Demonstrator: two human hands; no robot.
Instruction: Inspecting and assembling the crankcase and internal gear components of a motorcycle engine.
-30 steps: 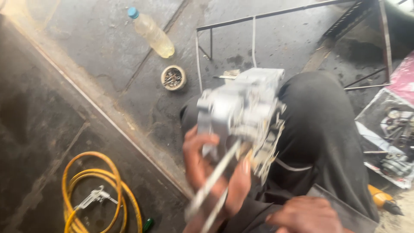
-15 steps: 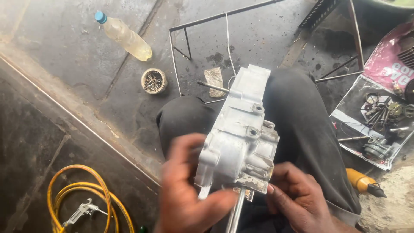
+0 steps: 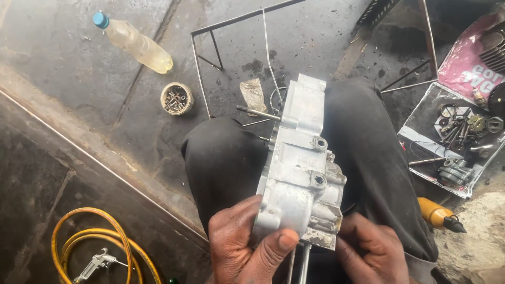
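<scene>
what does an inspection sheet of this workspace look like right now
surface: stained concrete floor
job's things: silver engine casing upright between the knees
clutter: plastic bottle, tin of bolts, small parts on a sheet, orange-handled tool
grippers: left hand grips the casing's lower edge; right hand touches its bottom corner
cables: yellow hose coiled with a spray gun
surroundings: wire frame
</scene>
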